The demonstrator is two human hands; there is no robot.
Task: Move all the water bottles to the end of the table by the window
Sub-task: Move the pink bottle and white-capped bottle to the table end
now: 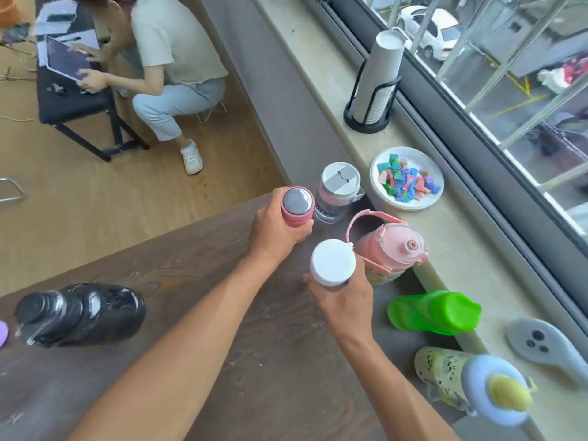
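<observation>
1. Left hand [276, 230] is wrapped around a pink bottle [297, 206], fingers closed on its body just below a round grey cap, holding it upright at the far end of the dark wood-grain table [191, 281].
2. Right hand [345, 300] is clamped on a white-capped bottle [332, 262]; only the smooth, flat, round cap and a sliver of clear body show above the fingers, so whether its base touches the table cannot be told.
3. Just right of the pink bottle stands a clear tumbler [337, 194] with a white lid and a grey slider, close to the window sill [318, 90].
4. Right of the white-capped bottle, almost touching the right hand, stands a pink jug [391, 249] with a matte frosted body, a looped carry handle and a spout cap.
5. Nearer and to the right, a translucent green bottle [434, 311] stands by the table's edge next to the sill.
6. Nearest on the right is a speckled pale-yellow bottle [445, 374] with a white lid and a yellow knob.
7. Well apart on the near left, a glossy black bottle [79, 313] stands alone on the table.
8. On the stone-like sill sit a paper plate [407, 178] of bright coloured scraps, a stack of cups [378, 78] in a black wire holder, and a grey spoon-shaped piece [547, 348].
</observation>
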